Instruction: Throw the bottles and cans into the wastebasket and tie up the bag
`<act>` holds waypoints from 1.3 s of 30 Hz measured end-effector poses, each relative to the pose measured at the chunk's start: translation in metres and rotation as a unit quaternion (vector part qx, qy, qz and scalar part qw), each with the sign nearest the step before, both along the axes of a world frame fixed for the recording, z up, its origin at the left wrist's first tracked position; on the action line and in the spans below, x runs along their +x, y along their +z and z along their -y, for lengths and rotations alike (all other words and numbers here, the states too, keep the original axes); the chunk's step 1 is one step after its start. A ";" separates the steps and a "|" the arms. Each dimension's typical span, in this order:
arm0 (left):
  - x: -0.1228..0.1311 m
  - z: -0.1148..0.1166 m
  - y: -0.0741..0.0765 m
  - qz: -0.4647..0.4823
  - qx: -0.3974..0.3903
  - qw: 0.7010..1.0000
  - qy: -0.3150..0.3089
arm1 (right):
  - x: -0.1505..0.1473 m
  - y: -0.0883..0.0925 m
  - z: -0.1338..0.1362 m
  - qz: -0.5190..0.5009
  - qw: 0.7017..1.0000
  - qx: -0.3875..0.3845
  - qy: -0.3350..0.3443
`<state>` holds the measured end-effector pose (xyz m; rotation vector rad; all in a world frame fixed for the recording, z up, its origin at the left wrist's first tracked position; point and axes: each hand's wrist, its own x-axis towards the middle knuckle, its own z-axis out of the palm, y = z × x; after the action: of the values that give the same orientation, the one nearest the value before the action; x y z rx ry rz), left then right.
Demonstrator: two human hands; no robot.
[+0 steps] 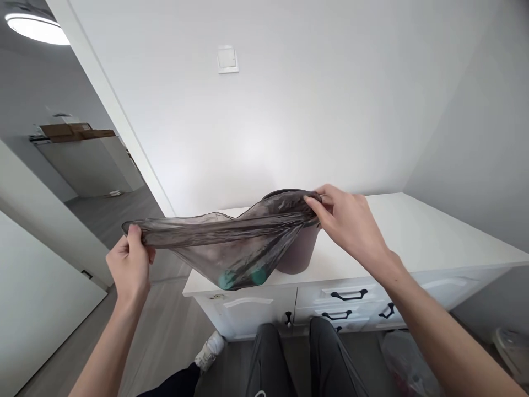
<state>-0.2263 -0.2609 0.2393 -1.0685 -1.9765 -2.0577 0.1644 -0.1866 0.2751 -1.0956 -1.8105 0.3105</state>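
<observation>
A thin, see-through dark plastic bag [225, 240] is stretched out between both my hands above a white cabinet top [413, 231]. My left hand [130, 264] is closed in a fist on the bag's left end, out past the cabinet's edge. My right hand [345, 218] pinches the bag's other edge at the rim of a small mauve bin [300, 251] that stands on the cabinet. The bag's mouth partly lies over that rim. Two teal round things [242, 277] show through the sagging bottom of the bag.
The white cabinet has drawers with black handles [349, 295] below its top. My legs [297, 358] are right in front of it. A wall switch [227, 59] sits above. A doorway opens at the left onto a grey floor; a clear bag [403, 361] lies at the lower right.
</observation>
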 end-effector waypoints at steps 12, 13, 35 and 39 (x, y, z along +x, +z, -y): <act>0.046 0.030 -0.013 0.166 0.041 0.976 -0.133 | 0.043 -0.057 0.022 -0.269 0.952 -0.130 0.064; 0.050 0.029 -0.010 0.196 0.074 0.968 -0.141 | 0.047 -0.061 0.022 -0.296 0.944 -0.130 0.068; 0.204 0.071 -0.013 0.169 -0.002 0.828 -0.535 | 0.054 -0.060 0.083 -0.491 0.741 -0.311 0.337; 0.233 0.075 -0.025 0.092 -0.053 0.832 -0.545 | 0.050 -0.056 0.096 -0.445 0.757 -0.334 0.343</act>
<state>0.0069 -0.3358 0.2141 -2.5478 -1.6889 -2.5468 0.2140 -0.2821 0.2191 -0.4588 -1.1102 1.7147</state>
